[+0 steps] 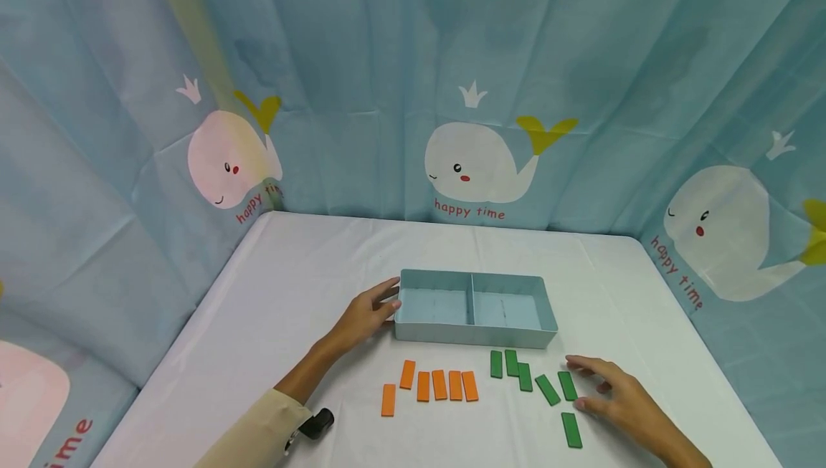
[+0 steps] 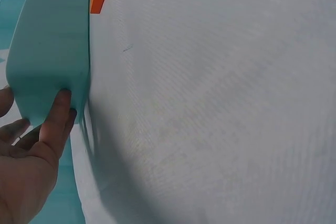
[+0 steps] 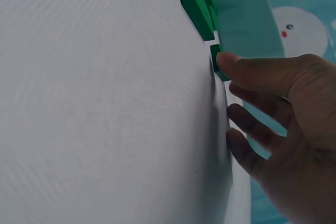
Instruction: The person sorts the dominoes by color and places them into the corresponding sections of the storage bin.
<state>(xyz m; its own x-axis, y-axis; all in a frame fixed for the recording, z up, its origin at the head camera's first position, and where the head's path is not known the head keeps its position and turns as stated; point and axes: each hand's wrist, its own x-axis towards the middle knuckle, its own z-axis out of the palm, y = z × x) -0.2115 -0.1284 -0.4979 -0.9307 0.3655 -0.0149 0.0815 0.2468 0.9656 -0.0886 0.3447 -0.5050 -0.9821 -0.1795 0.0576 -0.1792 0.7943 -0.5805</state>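
Note:
A pale blue-green box (image 1: pixel 477 334) with two compartments lies on the white table; both compartments look bare. At its left end is my left hand (image 1: pixel 358 319), fingers spread and touching the outer wall. The left wrist view shows those fingertips against the end of the box (image 2: pixel 50 51). My right hand (image 1: pixel 616 396) is held beside a green tile (image 1: pixel 567 386), thumb and fingers apart. In the right wrist view the thumb tip overlaps a green tile (image 3: pixel 214 59); whether it touches is unclear. Another green tile (image 1: pixel 571 430) lies closer to me.
Several orange tiles (image 1: pixel 439 385) lie in front of the box's left half. More green tiles (image 1: pixel 547 390) are scattered before its right half. A dark object (image 1: pixel 317 423) sits at my left sleeve. A curtain (image 1: pixel 361 95) with whale prints stands behind the table (image 1: pixel 310 260).

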